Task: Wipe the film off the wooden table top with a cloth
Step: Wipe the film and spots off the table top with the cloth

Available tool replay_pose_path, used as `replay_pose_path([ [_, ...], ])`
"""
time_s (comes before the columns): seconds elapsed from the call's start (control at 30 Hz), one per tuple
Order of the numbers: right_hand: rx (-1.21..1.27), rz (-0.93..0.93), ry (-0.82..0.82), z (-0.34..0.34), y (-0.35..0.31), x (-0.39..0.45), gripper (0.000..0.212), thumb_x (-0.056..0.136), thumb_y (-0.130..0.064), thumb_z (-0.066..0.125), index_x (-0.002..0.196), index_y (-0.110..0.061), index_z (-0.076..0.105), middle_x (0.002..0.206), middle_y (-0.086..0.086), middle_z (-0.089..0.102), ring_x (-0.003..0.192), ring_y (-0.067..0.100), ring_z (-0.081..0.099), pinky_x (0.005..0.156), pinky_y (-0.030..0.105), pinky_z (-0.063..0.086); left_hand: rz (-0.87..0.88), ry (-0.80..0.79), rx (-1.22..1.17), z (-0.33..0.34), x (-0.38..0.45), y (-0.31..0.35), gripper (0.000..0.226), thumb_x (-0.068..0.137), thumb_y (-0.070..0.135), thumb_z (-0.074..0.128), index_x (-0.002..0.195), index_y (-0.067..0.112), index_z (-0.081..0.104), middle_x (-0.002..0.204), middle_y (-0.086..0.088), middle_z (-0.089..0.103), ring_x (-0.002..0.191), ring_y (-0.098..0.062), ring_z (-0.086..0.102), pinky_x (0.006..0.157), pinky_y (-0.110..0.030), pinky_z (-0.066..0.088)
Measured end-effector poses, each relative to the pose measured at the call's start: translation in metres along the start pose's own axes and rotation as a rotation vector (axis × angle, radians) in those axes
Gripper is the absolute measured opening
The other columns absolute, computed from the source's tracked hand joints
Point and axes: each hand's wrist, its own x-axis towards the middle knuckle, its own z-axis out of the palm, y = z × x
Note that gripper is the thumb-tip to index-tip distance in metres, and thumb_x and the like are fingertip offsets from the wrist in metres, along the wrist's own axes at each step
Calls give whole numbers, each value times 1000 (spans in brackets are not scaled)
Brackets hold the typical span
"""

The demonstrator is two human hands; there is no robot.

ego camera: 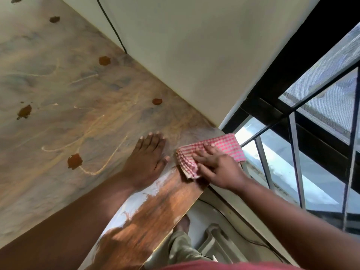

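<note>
The right hand (218, 168) presses the folded pink checked cloth (220, 147) flat at the tabletop (58, 84) corner nearest the window (311, 133), fingers spread to bear down on the pale film (39, 172). The left hand (148, 158) rests flat and released just beside the cloth, likely bracing. Bare wood (155, 211) runs along the near edge behind the cloth. Brown blobs (74, 160) dot the film farther from the cloth.

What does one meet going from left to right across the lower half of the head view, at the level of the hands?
Brown blob on the filmy table top → left hand, flat on the table → checked cloth under the right hand → window bars.
</note>
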Motion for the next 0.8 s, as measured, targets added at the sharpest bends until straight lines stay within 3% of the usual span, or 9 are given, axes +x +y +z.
replay_pose_path([
  [0.2,-65,-235,-108,0,6,-42,32,91,-25,61,121,-15,66,127,3,61,129,25,47,110,42,31,-68,-27,0,-1,15,10,64,100,48,18,153,17,0,160,-5,-10,146,-21,-14,115,-34,-15],
  [0.3,-26,-77,-54,-23,34,-44,31,92,-31,60,118,-16,67,123,3,63,127,21,48,106,47,39,-81,-36,7,1,15,12,64,100,48,16,153,17,-3,160,-5,-12,146,-21,-17,116,-36,-15],
  [0.4,-92,106,-2,-38,45,-10,33,95,-35,53,124,-22,62,135,-2,54,136,17,36,110,37,32,-107,-49,41,2,15,14,65,99,50,13,153,17,-3,160,-5,-11,146,-23,-16,116,-38,-13],
  [0.53,-126,156,52,-19,23,38,37,97,-33,49,132,-21,57,141,-2,49,139,20,33,109,28,26,-120,-51,78,4,17,15,67,96,52,11,153,18,0,160,-5,-9,147,-24,-12,115,-38,-13],
  [0.63,-90,89,99,-10,7,25,33,95,-27,55,126,-18,62,132,2,58,130,23,45,106,27,30,-109,-46,49,3,16,13,65,96,52,7,152,21,-3,160,-3,-11,145,-20,-18,113,-34,-17],
  [0.7,-58,8,50,-11,11,2,30,92,-19,60,121,-13,65,126,8,62,123,30,52,105,34,33,-107,-50,30,1,16,12,63,98,52,9,152,22,-6,159,0,-13,142,-15,-21,113,-33,-17],
  [0.8,51,72,56,-18,29,-17,26,89,-8,61,113,-3,67,119,13,63,120,39,53,105,55,36,-108,-59,24,-3,17,11,63,99,50,12,152,22,-5,160,0,-12,145,-17,-18,114,-33,-15],
])
